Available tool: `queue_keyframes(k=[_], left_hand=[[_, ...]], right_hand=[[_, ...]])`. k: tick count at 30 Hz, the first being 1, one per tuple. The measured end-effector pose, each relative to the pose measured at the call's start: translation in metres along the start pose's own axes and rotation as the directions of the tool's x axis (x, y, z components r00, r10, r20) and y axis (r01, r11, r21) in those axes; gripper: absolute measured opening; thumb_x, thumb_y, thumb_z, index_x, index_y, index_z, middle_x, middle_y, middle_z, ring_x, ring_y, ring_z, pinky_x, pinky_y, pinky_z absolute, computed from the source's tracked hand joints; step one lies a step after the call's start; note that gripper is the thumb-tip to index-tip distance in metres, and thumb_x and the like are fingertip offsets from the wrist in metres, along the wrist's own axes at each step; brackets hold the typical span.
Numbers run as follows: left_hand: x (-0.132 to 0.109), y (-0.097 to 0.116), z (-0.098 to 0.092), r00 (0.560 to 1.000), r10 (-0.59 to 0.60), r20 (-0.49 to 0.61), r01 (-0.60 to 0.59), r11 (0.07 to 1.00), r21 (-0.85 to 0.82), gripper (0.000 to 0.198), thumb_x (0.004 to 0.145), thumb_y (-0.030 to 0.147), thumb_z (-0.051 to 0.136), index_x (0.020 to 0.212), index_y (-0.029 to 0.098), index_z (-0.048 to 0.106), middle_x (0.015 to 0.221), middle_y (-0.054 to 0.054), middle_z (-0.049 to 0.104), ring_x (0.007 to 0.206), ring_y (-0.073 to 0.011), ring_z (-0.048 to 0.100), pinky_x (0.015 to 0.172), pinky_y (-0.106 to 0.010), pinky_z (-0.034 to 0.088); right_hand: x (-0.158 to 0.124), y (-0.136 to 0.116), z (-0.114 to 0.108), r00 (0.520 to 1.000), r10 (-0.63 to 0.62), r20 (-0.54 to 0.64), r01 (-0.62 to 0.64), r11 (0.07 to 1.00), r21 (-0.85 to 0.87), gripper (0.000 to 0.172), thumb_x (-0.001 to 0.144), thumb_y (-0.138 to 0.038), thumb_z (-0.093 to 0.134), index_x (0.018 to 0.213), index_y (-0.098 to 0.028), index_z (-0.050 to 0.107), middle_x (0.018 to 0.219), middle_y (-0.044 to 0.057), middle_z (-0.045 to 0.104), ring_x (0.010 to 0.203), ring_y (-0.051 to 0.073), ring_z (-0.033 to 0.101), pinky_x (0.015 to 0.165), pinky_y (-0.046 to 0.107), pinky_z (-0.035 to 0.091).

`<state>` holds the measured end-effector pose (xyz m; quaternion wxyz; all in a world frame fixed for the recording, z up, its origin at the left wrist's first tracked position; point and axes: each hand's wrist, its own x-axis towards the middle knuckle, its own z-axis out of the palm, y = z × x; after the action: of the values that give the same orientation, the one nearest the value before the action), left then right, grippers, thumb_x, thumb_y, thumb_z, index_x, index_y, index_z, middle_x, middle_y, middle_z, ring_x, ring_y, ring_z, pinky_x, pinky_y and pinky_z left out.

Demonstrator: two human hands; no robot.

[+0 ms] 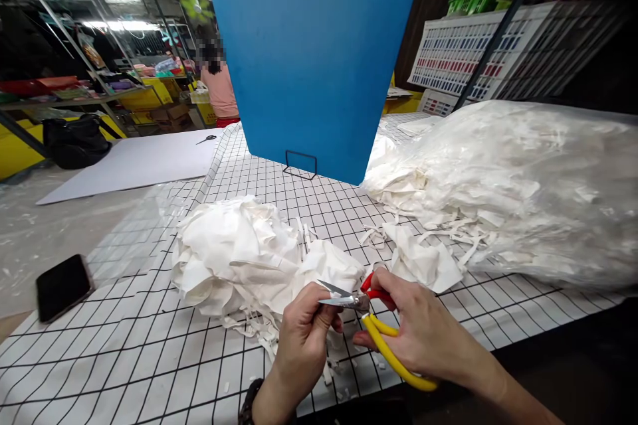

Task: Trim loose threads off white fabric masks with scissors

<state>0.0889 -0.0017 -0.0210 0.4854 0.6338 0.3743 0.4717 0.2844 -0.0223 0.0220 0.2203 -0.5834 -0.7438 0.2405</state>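
My right hand (419,325) grips a pair of scissors (393,357) with one red and one yellow handle. Their blades stand apart and point left, with the tips at the fingers of my left hand (306,329). That hand is closed in a pinch on a piece of white cloth (331,265), though its fingers partly cover the edge they hold. Just beyond it on the left lies a heap of white cloth pieces (234,246) with thin strips hanging from it. Another white cloth piece (423,259) rests past my right hand.
A large clear plastic bag (548,192) full of white cloth fills the right side of the grid-patterned table cover (199,358). A blue board (319,66) stands upright at the back. On the left are a phone (64,287) and a black bag (74,139). A person (220,93) is farther back.
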Motion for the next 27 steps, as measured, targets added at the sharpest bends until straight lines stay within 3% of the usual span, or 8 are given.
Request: queue_keyframes(k=[27], left_hand=[[-0.0038,-0.0086,-0.0004,0.993,-0.099,0.062,0.105,0.989,-0.101,0.021,0.094,0.028,0.054,0.079,0.017,0.065,0.076,-0.003,0.057,0.064,-0.0131,0.056,0.062,-0.024,0.044]], right_hand=[[-0.0012,0.0080,0.0080,0.999,-0.046,-0.029,0.043,0.996,-0.081,0.038,0.072,-0.042,0.074,0.074,-0.024,0.040,0.053,-0.008,0.045,0.047,0.011,0.038,0.046,0.023,0.028]])
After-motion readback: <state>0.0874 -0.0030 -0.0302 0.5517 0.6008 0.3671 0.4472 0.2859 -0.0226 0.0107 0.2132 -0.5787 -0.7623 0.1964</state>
